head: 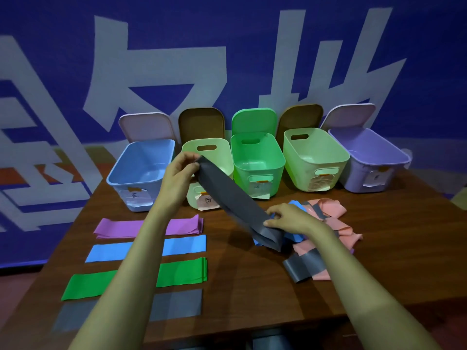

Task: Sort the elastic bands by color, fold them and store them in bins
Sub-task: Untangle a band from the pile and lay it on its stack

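A grey elastic band (233, 200) is stretched slantwise above the table. My left hand (180, 170) pinches its upper end in front of the bins. My right hand (288, 218) pinches its lower end above a loose pile of pink, blue and grey bands (331, 223). On the left of the table lie flat sorted bands, partly under my left forearm: purple (116, 227), blue (187, 245), green (182, 272) and grey (177, 304).
Five open bins stand in a row at the back of the brown table (252, 294): blue (121, 178), pale green (219, 145), green (257, 170), a second pale green (316, 162) and purple (374, 170). Their lids lean on the blue wall behind.
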`<state>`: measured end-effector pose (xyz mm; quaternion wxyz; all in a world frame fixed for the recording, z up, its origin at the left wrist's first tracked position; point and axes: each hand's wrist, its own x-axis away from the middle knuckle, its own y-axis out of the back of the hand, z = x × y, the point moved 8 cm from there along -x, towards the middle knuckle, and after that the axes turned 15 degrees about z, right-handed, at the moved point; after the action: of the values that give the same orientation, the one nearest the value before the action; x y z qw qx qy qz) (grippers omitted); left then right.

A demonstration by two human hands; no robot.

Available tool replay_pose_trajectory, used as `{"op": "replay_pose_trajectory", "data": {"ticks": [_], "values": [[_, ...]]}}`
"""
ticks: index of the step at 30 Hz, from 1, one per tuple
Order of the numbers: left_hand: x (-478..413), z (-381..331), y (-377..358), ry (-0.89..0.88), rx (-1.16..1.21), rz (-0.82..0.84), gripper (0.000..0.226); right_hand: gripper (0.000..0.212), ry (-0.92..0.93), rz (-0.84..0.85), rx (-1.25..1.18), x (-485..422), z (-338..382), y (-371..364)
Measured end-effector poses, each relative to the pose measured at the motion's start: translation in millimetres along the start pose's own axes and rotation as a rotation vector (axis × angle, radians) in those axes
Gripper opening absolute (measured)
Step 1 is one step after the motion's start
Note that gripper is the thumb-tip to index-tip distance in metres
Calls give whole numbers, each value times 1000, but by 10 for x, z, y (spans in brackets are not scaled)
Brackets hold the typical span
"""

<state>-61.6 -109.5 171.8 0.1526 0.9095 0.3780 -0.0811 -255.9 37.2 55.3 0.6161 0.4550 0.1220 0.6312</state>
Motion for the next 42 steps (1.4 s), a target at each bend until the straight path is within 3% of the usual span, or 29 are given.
{"op": "replay_pose_trajectory", "data": {"ticks": [3,6,9,11,14,17,21,27,33,36,42], "values": [[-60,-198,-73,-64,0,85,27,29,-13,-43,31,-36,56,-9],[-112,-385,-180,-123,-44,167,30,51,16,-139,87,-76,129,-2],[-162,-549,-354,-164,-150,273,28,74,289,-253,-286,30,472,102],[-179,-619,-484,-184,-233,330,22,69,422,-307,-487,87,685,223],[-207,-692,-562,-229,-297,349,21,44,468,-325,-591,96,857,368],[-257,-817,-397,-283,-226,208,24,29,413,-290,-525,50,869,359],[-286,-796,16,-215,25,-95,23,9,390,-254,-405,10,750,203],[-150,-202,613,-16,64,-345,25,18,334,-266,-302,55,362,259],[162,346,879,173,48,-383,23,6,298,-390,-461,78,237,503],[437,591,1016,260,2,-397,23,16,245,-322,-455,-96,187,368],[1204,1121,1482,427,-139,-396,14,12,205,-130,-499,-322,315,-442]]}}
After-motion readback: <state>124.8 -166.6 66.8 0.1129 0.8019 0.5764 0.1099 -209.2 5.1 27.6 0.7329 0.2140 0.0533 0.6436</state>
